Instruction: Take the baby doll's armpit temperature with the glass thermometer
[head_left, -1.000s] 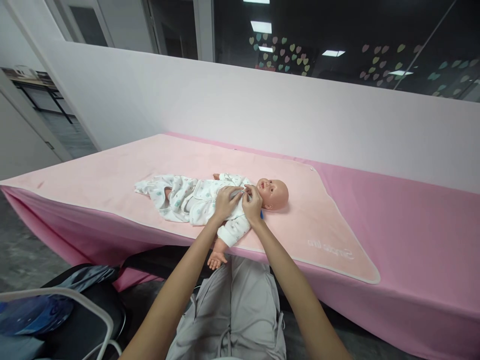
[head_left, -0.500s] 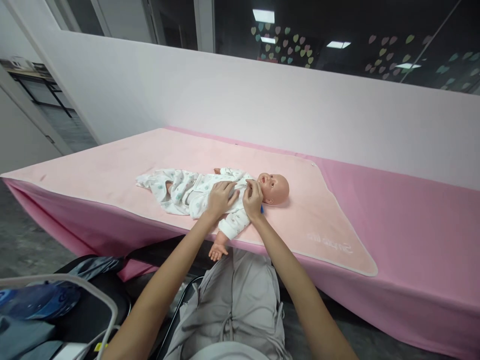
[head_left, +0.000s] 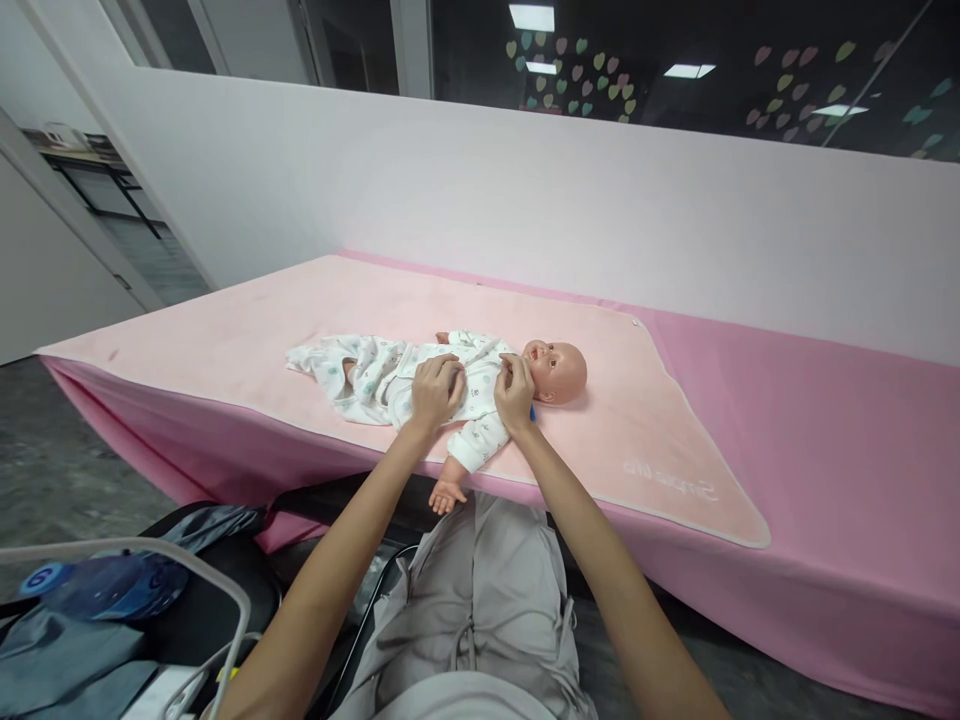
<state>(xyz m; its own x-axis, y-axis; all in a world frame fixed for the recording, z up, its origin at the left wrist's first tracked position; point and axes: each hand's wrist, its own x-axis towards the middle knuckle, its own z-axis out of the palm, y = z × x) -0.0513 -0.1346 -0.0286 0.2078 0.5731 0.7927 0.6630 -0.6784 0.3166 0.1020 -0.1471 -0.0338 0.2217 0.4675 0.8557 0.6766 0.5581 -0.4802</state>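
A bald baby doll (head_left: 564, 374) lies on its back, head to the right, dressed in a white printed baby outfit (head_left: 481, 400). My left hand (head_left: 437, 390) rests over the belly part of the outfit, fingers curled and thumb close to the index finger, seemingly gripping the cloth. At the collar, beside the doll's chin, my right hand (head_left: 515, 392) is closed in a pinch on the cloth. What lies between the fingertips is mostly hidden. The doll's near arm (head_left: 448, 488) hangs past the table edge. A small blue piece (head_left: 533, 412) shows beside my right wrist.
A light pink mat (head_left: 637, 440) lies under the doll on a table with a darker pink cover (head_left: 840, 450). Behind it stands a white wall (head_left: 487, 200). At lower left, a water bottle (head_left: 112, 585) and grey cloth (head_left: 67, 650) lie near a black chair.
My left hand has drawn its fingers and thumb together and moved slightly left over the outfit, away from my right hand. My right hand stays pinched at the collar. The view has shifted slightly.
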